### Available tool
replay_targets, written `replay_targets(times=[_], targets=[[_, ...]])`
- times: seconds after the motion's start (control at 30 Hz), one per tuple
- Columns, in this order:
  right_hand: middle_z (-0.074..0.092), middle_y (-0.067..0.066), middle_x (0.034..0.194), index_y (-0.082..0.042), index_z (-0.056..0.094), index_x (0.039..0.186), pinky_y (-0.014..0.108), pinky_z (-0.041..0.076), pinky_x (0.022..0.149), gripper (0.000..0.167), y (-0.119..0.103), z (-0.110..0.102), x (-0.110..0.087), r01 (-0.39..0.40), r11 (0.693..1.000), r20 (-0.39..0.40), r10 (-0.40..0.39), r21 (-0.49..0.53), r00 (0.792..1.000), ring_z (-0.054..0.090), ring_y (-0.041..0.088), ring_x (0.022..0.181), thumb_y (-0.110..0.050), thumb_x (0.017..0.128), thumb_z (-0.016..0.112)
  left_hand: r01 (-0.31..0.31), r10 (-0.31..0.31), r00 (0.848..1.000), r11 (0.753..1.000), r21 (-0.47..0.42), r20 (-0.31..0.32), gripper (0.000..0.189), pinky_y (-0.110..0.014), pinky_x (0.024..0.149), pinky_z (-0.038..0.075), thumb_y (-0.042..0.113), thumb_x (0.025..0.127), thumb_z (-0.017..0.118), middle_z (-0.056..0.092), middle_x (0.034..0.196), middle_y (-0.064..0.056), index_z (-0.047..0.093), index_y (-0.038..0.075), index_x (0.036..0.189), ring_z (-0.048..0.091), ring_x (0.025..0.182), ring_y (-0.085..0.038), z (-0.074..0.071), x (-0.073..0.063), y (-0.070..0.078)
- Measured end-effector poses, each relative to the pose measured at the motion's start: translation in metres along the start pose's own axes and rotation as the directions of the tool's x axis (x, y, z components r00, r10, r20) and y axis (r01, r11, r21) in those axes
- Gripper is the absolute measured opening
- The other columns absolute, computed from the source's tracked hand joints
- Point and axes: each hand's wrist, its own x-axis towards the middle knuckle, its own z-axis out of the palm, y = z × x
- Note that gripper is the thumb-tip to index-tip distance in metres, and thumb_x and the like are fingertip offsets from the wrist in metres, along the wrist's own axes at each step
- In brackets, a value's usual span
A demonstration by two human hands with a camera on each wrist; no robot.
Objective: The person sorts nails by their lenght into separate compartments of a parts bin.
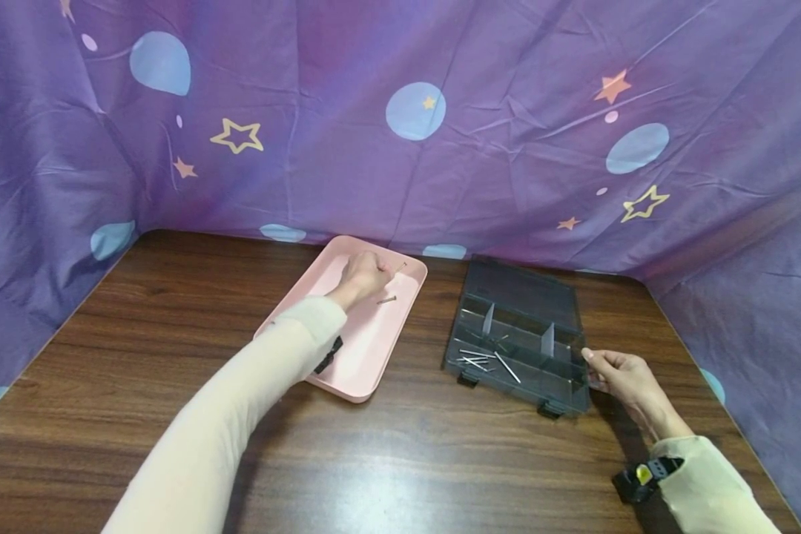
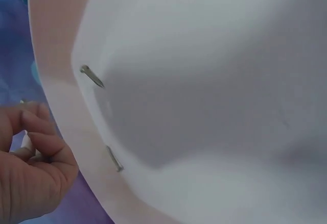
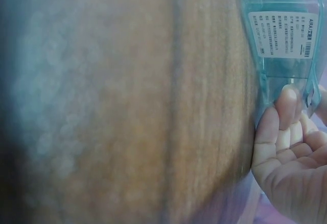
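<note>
Over the far end of a pink tray, my left hand has its fingers curled with thumb and fingertips together. A small metal nail head peeks out above those fingers in the left wrist view; the rest of it is hidden. Two nails lie apart in the tray near its rim. On the right, my right hand grips the side edge of a dark translucent compartment box, thumb on top and fingers below. Several silvery nails lie in its front left compartment.
The box lid is folded open toward the back. Upright dividers split its rear row. A printed label shows on the box in the right wrist view. The wooden table ends at a purple patterned cloth.
</note>
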Motion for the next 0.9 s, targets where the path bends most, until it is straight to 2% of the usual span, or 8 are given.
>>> replay_targets(times=[0.13,0.3,0.37,0.53,0.77,0.9], targets=[[0.054,-0.015,0.067,-0.022,0.065,0.081,0.017,0.051,0.063,0.02,0.0,0.0,0.0,-0.008,1.0,0.001,0.008,-0.006,1.0,0.053,-0.001,0.066,-0.03,0.096,0.053,-0.032,0.033,0.999,0.999,-0.011,0.023,0.017,-0.034,0.093,0.045,0.014,0.085,0.059,0.072,0.097,-0.004,0.074,0.01,0.092,0.063,0.094,-0.02,0.002,-0.003,0.009],[0.054,-0.015,0.067,-0.02,0.064,0.083,0.018,0.051,0.064,0.02,0.0,0.0,0.0,-0.011,1.0,0.003,0.011,-0.019,1.0,0.053,-0.001,0.066,-0.031,0.096,0.053,-0.075,0.078,0.995,0.996,-0.044,0.068,0.017,-0.031,0.087,0.047,0.017,0.087,0.059,0.072,0.09,-0.002,0.075,0.013,0.091,0.063,0.079,-0.017,0.01,-0.006,0.022],[0.054,-0.015,0.067,-0.019,0.064,0.084,0.018,0.051,0.064,0.02,0.0,0.0,0.0,-0.011,1.0,0.003,0.011,-0.017,1.0,0.054,-0.001,0.066,-0.031,0.095,0.053,-0.103,0.108,0.991,0.992,-0.069,0.078,0.016,-0.029,0.082,0.048,0.017,0.087,0.06,0.071,0.095,0.0,0.075,0.013,0.091,0.063,0.081,-0.015,0.015,-0.008,0.027],[0.054,-0.014,0.066,-0.019,0.064,0.084,0.017,0.052,0.065,0.019,0.001,0.0,0.0,-0.008,1.0,0.001,0.008,-0.007,1.0,0.054,-0.001,0.066,-0.03,0.095,0.053,-0.162,0.171,0.981,0.982,-0.098,0.087,0.014,-0.027,0.087,0.046,0.016,0.086,0.063,0.071,0.102,-0.001,0.074,0.011,0.093,0.063,0.096,-0.016,0.025,-0.012,0.042],[0.053,-0.013,0.067,-0.01,0.063,0.091,0.018,0.052,0.066,0.025,0.001,-0.001,0.0,-0.009,0.999,0.004,0.01,-0.045,1.0,0.054,-0.001,0.067,-0.033,0.096,0.052,-0.184,0.196,0.974,0.977,-0.112,0.112,0.013,-0.024,0.083,0.046,0.019,0.086,0.065,0.072,0.096,0.0,0.074,0.012,0.092,0.062,0.092,-0.014,0.039,-0.017,0.062],[0.053,-0.014,0.066,-0.014,0.064,0.088,0.017,0.052,0.066,0.023,0.0,-0.001,0.0,-0.007,1.0,0.001,0.007,-0.027,1.0,0.054,-0.001,0.066,-0.032,0.096,0.053,-0.185,0.2,0.971,0.975,-0.125,0.13,0.011,-0.023,0.081,0.046,0.02,0.086,0.066,0.072,0.094,0.003,0.074,0.014,0.09,0.062,0.088,-0.01,0.047,-0.02,0.07]])
